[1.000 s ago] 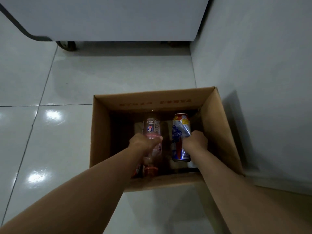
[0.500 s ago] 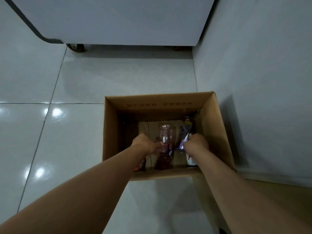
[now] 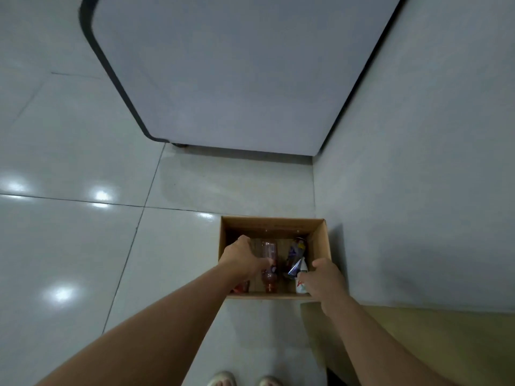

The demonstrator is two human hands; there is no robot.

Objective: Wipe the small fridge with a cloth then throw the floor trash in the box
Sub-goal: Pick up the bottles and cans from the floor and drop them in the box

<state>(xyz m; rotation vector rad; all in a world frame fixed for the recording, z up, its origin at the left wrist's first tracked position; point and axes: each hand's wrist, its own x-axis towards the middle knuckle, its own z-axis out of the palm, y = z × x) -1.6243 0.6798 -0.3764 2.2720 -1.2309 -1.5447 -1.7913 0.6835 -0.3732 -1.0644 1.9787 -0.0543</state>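
**Trash in box, both hands at the rim**

Cardboard box [image 3: 320, 240] on floor, against wall at right, just in front of small fridge [image 3: 237, 79]. Inside: clear plastic bottle [image 3: 269, 260] w/ reddish tint, long axis running front-to-back in view, cap end toward near wall. Drink can [image 3: 296, 250] beside it on the right, roughly parallel, leaning toward far right corner. More bits at near wall: sth red at left, white/blue wrapper-ish item at right, too dark to ID.

Key relation: bottle sits directly under/right of left hand [image 3: 243, 259], fingertips touching or nearly touching its upper body; contact vs. small gap not resolvable. Can lies up-left of right hand [image 3: 323, 277], apart from it. Left hand nearer bottle, right nearer can.

Hand state:
- Left: reaching down into box from near-left, knuckles up, fingers curled downward beside bottle. Gripping or just released: cannot tell, fingertips hidden behind hand.
- Right: over near-right corner of box, thumb spread, fingers loosely extended, nothing held. Reads as released.

Judgement: drop step basically done for these 2 items; next likely withdraw both hands up and back. No other trash visible on floor [image 3: 83, 246] in this view. Fridge-wipe status not checkable from here.

Bottom edge: toes of two light shoes [image 3: 223, 378], standing close to box.
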